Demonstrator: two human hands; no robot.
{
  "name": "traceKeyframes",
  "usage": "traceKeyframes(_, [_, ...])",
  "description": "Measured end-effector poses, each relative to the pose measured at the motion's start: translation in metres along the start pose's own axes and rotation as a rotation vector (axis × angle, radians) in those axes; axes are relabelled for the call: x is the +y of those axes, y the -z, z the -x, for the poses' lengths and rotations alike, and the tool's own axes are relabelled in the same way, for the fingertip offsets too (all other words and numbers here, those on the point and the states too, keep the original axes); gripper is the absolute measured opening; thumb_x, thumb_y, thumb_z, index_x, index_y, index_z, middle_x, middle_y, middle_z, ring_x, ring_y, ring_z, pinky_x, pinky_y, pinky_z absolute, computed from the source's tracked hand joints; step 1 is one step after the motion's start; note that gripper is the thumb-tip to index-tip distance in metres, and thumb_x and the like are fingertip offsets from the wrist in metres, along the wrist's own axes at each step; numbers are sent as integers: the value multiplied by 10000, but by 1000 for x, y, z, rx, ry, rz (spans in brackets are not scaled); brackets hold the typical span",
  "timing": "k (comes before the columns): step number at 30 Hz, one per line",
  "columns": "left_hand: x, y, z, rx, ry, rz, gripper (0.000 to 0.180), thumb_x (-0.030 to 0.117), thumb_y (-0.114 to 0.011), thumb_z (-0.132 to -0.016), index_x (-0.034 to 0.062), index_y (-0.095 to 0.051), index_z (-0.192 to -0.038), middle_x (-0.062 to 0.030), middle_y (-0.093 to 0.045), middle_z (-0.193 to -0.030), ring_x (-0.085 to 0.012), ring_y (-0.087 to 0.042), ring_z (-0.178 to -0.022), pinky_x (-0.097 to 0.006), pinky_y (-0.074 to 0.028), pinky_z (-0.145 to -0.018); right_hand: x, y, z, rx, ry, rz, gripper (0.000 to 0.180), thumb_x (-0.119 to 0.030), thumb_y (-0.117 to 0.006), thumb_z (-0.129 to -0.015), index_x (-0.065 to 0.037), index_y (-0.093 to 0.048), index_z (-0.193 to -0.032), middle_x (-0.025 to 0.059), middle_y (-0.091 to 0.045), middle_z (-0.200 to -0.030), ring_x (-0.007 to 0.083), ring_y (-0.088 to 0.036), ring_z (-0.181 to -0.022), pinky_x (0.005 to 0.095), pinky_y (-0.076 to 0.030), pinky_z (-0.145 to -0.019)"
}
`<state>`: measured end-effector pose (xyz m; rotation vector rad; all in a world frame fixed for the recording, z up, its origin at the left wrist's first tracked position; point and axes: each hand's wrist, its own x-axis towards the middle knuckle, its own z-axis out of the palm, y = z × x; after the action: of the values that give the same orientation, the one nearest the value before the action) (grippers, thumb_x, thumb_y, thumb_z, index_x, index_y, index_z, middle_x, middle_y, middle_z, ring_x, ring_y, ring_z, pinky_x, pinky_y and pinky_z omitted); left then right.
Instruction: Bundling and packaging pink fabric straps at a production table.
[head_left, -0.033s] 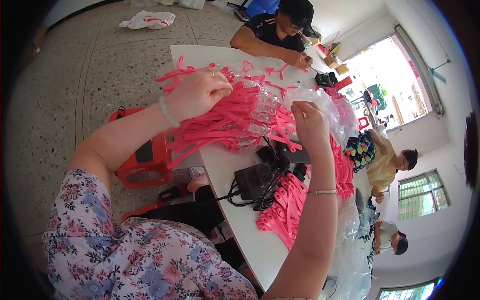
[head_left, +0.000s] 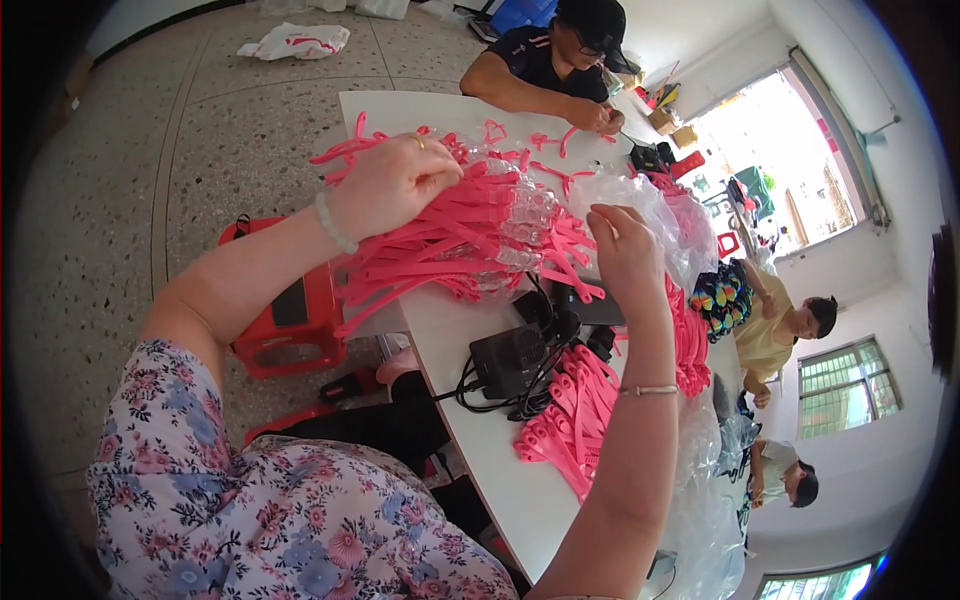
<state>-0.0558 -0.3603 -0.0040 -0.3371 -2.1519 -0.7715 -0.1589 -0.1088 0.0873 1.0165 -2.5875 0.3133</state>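
Note:
A big heap of pink rubbery straps with clear plastic pieces (head_left: 440, 235) lies on the white table (head_left: 405, 108) in front of me. Over its left side hovers my left hand (head_left: 405, 180), thumb and fingers pinched together. On the heap's right side, near a clear plastic bag (head_left: 630, 205), I hold up my right hand (head_left: 625, 245) with the fingertips pinched. Whatever either hand grips, if anything, is too small or hidden to make out. Between my forearms lies a second pile of pink straps (head_left: 570, 415).
A black power box (head_left: 508, 362) with cables sits near the table's edge. Red stools (head_left: 290, 335) stand at the left. A co-worker (head_left: 560, 75) works across the table; two others sit at the right. More clear bags (head_left: 700, 490) lie at right.
My right hand and forearm have shifted very slightly to the right. My left hand stays almost in place.

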Motion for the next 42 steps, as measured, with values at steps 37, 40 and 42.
traceKeyframes(37, [315, -322, -55, -774, -538, -51, 223, 279, -565, -786, 81, -666, -800, -123, -641, -840, -276, -619, -809, -399, -490, -728, 102, 73, 396, 469, -761, -128, 136, -50, -615, -787, -9, -644, -913, 98, -619, -875, 166, -569, -589, 263, -446, -562])
traceKeyframes(40, [318, -335, -51, -859, -457, -232, 267, 332, -558, -785, 91, -671, -811, -137, -643, -843, -278, -624, -815, -398, -497, -727, 101, 73, 394, 452, -756, -117, 128, -51, -615, -788, -8, -644, -905, 96, -618, -865, 174, -573, -604, 265, -448, -569])
traceKeyframes(42, [297, -354, -45, -775, -474, -211, 283, 337, -558, -780, 80, -672, -820, -142, -645, -825, -282, -629, -808, -388, -503, -724, 100, 72, 391, 421, -725, -109, 124, -54, -613, -790, -6, -645, -899, 96, -618, -848, 183, -573, -607, 266, -450, -574])
